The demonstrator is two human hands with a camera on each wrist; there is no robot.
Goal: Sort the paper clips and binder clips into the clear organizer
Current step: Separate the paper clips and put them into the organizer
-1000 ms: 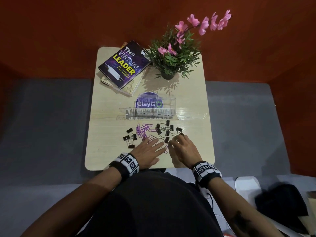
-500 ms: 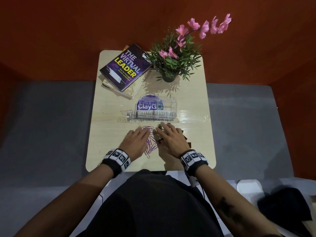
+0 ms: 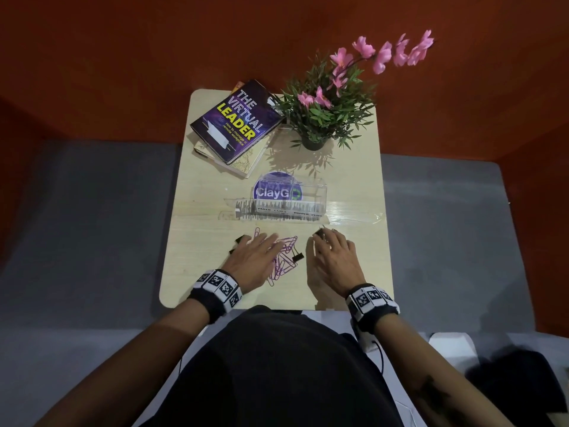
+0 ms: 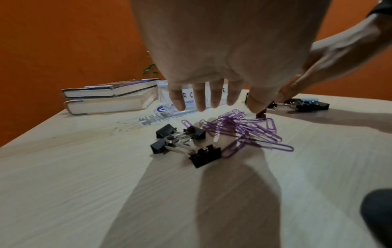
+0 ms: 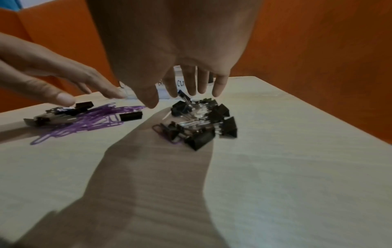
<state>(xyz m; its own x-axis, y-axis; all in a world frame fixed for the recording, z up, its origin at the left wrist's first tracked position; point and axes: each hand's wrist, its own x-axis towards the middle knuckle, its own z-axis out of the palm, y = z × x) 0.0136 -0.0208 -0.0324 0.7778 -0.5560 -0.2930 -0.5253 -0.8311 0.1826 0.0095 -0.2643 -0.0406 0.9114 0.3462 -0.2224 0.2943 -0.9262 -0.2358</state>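
Purple paper clips [image 3: 284,257] lie in a loose heap in front of the clear organizer [image 3: 289,198]. My left hand [image 3: 261,251] hovers flat over their left part, fingers straight, above a few black binder clips [image 4: 184,142] mixed with the paper clips [image 4: 244,130]. My right hand [image 3: 326,245] is spread over a separate pile of black binder clips [image 5: 203,120], fingertips just above them. A stray purple clip [image 5: 169,135] sits under that pile. One binder clip [image 3: 297,257] lies between the hands. Neither hand holds anything.
The small wooden table [image 3: 215,291] has two stacked books [image 3: 237,121] at the back left and a potted plant with pink flowers [image 3: 326,112] at the back right. Grey padded surfaces flank the table, and an orange wall stands behind it.
Both hands moved forward from the near edge, met over the clips, then drew apart. The right hand swept binder clips to the right, and the left stays over the paper clips.
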